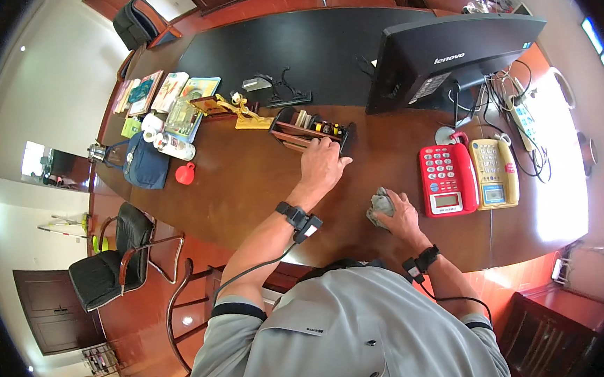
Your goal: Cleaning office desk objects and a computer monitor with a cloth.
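A dark wooden desk organizer stands on the brown desk, holding small items with yellow and black parts. My left hand reaches to its near side, fingers curled over the front edge and thumb sticking out to the right. The fingertips are partly hidden. Lower and to the right, my right hand presses a crumpled grey cloth against the desktop. Right of that hand sits a red telephone, with a cream telephone beside it.
A Lenovo monitor stands at the back right, near a power strip and loose cables. Behind the organizer are a gold ornament and a black stand. Books, a blue bag and a red cup lie leftward.
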A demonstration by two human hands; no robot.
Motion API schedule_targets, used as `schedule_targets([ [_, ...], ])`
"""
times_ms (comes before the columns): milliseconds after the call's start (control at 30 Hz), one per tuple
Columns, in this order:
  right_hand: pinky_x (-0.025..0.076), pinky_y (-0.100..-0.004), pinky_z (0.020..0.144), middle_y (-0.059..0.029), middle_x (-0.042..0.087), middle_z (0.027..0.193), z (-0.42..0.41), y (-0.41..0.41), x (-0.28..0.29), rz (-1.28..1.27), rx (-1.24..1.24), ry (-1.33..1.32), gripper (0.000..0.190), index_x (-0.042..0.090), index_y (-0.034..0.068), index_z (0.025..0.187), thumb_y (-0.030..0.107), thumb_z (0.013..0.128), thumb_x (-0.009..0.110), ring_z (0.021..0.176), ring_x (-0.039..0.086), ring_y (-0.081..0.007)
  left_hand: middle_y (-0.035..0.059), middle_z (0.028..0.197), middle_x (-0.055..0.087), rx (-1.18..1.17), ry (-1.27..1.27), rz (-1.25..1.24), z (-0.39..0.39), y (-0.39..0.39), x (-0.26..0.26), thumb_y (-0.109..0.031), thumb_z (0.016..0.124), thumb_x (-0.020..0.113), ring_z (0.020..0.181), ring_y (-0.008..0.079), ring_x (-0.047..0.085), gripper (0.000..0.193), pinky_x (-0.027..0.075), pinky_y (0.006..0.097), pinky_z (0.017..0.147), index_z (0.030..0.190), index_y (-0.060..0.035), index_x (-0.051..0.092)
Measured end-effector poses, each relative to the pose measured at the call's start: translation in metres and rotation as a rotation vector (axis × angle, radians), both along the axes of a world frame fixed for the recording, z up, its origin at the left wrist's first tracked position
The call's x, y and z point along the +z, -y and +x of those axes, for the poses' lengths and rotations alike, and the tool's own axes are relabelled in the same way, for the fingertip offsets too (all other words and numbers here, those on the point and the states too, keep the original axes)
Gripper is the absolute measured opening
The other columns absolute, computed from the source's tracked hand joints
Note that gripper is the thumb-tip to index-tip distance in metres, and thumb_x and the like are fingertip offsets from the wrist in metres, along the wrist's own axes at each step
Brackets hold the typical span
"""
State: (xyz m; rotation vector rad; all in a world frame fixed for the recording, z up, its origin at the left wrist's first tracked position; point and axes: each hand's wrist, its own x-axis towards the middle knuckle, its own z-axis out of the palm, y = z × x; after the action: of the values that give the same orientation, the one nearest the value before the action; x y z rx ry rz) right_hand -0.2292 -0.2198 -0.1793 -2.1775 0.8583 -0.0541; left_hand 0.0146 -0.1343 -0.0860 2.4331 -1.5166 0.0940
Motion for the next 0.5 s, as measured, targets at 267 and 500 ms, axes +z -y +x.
schedule_targets([
  [267,0.052,-0.0486,0.087,-0.0212,0.059,0.113,-0.003,-0.003,0.002,-0.025,-0.014,0.061,0.075,0.052,0.015,0.14,0.049,0.078,0.078,0.103,0.064,-0.04,0.0099,0.096,0.064,-0.064,-0.063,0.028,0.001,-0.038,0.004,-0.03,0.082,0.077,0.097,0.0314,0.057,0.03,0.051,0.0422,0.083,0.092,-0.0031,0.07],
  [500,0.052,-0.0481,0.088,-0.0204,0.059,0.112,-0.003,-0.002,0.0,0.002,-0.028,0.068,0.076,0.053,0.013,0.139,0.049,0.077,0.078,0.105,0.063,-0.0397,0.007,0.099,0.063,-0.113,-0.069,0.056,0.005,-0.082,0.012,-0.021,0.082,0.074,0.099,0.0306,0.056,0.016,0.052,0.0415,0.084,0.088,-0.006,0.071],
])
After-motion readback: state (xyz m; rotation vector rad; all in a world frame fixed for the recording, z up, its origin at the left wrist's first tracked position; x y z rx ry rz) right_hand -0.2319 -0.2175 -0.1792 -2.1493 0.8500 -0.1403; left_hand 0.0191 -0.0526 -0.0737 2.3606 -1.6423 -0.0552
